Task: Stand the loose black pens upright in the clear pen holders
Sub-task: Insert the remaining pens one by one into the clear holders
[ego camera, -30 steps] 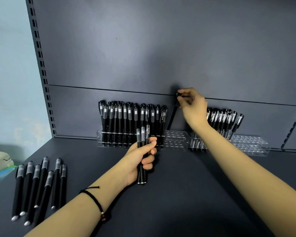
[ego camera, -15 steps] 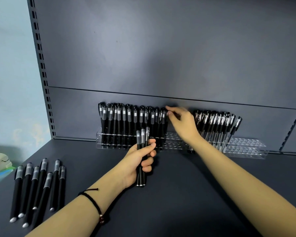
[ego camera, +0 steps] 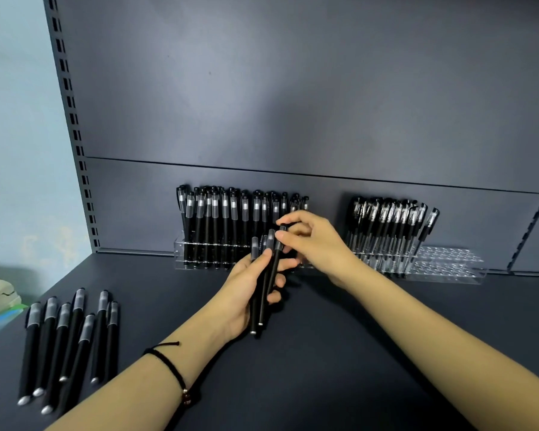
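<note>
Above the matte shelf (ego camera: 324, 362), left hand (ego camera: 243, 287) gripping slim black pens (ego camera: 255, 315), right hand (ego camera: 316, 242) pinching one pen (ego camera: 275, 258) at its cap.

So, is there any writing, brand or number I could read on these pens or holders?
No readable text anywhere.
Standing pens: pale marks near the caps, too blurred to read.
Held pens and loose pens: nothing legible.
Clear pen holders: no label visible.

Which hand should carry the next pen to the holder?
Right. The right hand pinches the top of one pen, just in front of the clear holder; the left hand is full, gripping the bundle.
</note>
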A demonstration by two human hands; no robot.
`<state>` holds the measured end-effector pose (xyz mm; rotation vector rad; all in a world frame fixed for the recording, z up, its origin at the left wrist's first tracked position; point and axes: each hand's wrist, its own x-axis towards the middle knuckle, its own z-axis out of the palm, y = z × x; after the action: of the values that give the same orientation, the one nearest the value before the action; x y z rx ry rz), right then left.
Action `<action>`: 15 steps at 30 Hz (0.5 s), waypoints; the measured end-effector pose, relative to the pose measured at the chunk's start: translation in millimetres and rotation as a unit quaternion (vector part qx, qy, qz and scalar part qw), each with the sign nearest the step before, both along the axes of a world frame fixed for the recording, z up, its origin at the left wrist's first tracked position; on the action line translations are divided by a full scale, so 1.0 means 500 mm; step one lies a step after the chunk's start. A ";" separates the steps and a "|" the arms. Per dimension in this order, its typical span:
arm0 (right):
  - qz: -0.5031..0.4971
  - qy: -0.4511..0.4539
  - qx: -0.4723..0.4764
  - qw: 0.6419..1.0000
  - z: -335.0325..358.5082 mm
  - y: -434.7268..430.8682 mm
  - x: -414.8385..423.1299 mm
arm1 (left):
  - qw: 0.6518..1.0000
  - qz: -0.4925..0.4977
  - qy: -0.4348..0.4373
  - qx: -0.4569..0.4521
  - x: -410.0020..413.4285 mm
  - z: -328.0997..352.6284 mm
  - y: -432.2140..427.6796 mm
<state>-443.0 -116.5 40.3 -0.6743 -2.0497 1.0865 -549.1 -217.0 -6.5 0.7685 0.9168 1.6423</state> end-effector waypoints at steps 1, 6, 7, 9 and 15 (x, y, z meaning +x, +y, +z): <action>0.000 0.036 -0.024 0.999 0.006 0.003 0.002 | 1.000 0.000 0.003 -0.005 0.000 0.001 -0.001; -0.175 0.255 0.043 0.950 0.066 0.057 0.025 | 0.999 0.018 -0.003 -0.047 -0.006 -0.003 0.001; -0.216 0.258 0.100 0.936 0.071 0.070 0.031 | 0.998 0.022 -0.002 -0.053 -0.008 -0.004 0.003; -0.248 0.228 0.183 0.924 0.074 0.088 0.040 | 0.998 0.028 0.008 -0.058 -0.010 -0.007 0.007; -0.240 0.158 0.241 0.927 0.048 0.104 0.033 | 0.998 0.031 0.024 -0.052 -0.012 -0.011 0.012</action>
<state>-426.5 -64.4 64.4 -0.6444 -1.6531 0.3552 -555.0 -211.3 -12.1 0.7169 1.0615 1.6210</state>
